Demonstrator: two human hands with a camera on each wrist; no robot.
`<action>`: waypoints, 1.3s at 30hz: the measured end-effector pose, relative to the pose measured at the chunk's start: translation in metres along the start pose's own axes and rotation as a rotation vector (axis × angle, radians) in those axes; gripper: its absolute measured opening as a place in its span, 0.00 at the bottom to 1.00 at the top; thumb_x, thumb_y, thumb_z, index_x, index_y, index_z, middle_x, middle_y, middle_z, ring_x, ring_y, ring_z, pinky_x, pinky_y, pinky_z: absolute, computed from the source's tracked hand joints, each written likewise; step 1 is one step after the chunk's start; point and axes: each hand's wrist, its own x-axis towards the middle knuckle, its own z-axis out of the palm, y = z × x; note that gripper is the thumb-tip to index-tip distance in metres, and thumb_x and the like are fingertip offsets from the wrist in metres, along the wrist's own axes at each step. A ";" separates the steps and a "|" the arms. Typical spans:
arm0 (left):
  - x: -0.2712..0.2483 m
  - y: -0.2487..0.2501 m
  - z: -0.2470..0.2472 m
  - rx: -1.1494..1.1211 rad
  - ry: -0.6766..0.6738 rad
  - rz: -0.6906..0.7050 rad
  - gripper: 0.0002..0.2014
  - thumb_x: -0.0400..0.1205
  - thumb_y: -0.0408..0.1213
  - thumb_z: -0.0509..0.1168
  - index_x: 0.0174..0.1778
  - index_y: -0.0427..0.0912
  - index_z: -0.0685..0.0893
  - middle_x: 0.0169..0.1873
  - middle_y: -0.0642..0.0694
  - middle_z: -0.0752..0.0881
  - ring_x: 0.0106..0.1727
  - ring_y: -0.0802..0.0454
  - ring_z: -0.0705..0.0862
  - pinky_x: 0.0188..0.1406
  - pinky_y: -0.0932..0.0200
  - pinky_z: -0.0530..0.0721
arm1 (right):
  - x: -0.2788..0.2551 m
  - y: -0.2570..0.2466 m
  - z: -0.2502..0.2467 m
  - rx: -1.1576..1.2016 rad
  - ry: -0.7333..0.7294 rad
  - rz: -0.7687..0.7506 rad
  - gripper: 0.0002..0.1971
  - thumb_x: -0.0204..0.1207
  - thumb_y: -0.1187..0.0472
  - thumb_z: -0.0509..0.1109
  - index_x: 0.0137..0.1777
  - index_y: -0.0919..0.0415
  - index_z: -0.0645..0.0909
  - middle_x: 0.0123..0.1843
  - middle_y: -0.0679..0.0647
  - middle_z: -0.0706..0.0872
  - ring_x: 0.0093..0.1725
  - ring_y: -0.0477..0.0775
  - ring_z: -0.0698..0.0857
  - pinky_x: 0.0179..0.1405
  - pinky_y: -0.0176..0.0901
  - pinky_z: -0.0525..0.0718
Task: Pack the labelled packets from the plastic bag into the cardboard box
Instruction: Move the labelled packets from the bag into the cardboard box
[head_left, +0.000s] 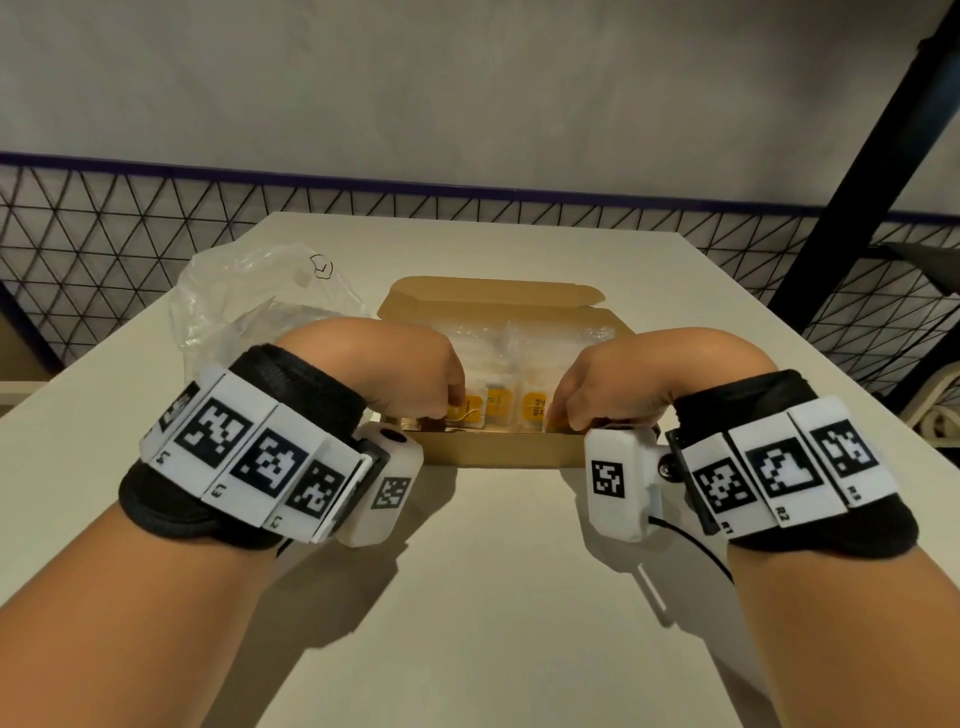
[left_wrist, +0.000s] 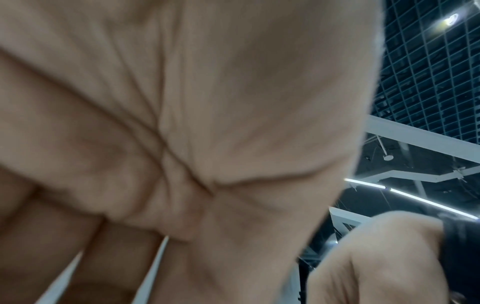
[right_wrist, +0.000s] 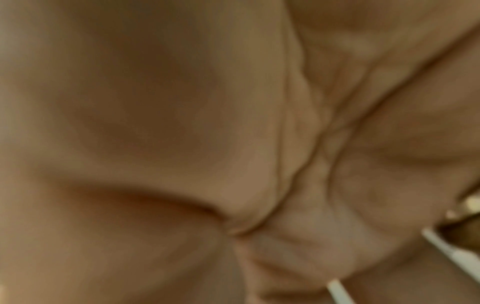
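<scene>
An open cardboard box (head_left: 498, 453) stands mid-table with its lid flap folded back. Inside lie several clear packets (head_left: 497, 410) with yellow labels, packed side by side. My left hand (head_left: 457, 408) bends down over the box's near left corner, its fingers curled onto a packet's labelled end. At the near right corner my right hand (head_left: 561, 422) does the same on another packet. A crumpled clear plastic bag (head_left: 244, 301) lies left of the box; I see no packets in it. Both wrist views show only blurred palms (left_wrist: 182, 123) (right_wrist: 207, 144), so the fingertips are hidden there.
The box and bag sit on a pale table (head_left: 493, 597) whose far edge runs just behind them. Beyond it are a black wire-mesh fence (head_left: 130, 208) and a plain wall. A dark slanted post (head_left: 872, 156) rises at the right.
</scene>
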 end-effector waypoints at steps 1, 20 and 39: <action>-0.002 -0.003 -0.003 -0.043 0.036 -0.004 0.17 0.83 0.33 0.57 0.65 0.51 0.81 0.47 0.58 0.80 0.50 0.56 0.78 0.52 0.64 0.73 | -0.001 0.000 -0.001 0.030 0.011 -0.002 0.17 0.78 0.62 0.60 0.64 0.59 0.82 0.63 0.57 0.84 0.61 0.59 0.82 0.61 0.49 0.80; -0.002 -0.089 -0.008 -0.005 0.011 -0.393 0.14 0.85 0.39 0.57 0.64 0.50 0.82 0.57 0.50 0.83 0.60 0.52 0.76 0.67 0.59 0.68 | -0.003 0.006 -0.005 0.345 0.335 -0.093 0.08 0.79 0.59 0.63 0.52 0.49 0.82 0.41 0.43 0.84 0.43 0.43 0.81 0.40 0.35 0.77; 0.008 -0.091 -0.007 0.061 0.099 -0.556 0.15 0.81 0.43 0.65 0.30 0.41 0.77 0.31 0.47 0.79 0.32 0.53 0.75 0.44 0.57 0.74 | 0.000 0.011 -0.004 0.298 0.264 -0.060 0.11 0.79 0.57 0.64 0.58 0.49 0.81 0.38 0.43 0.81 0.42 0.43 0.81 0.43 0.39 0.78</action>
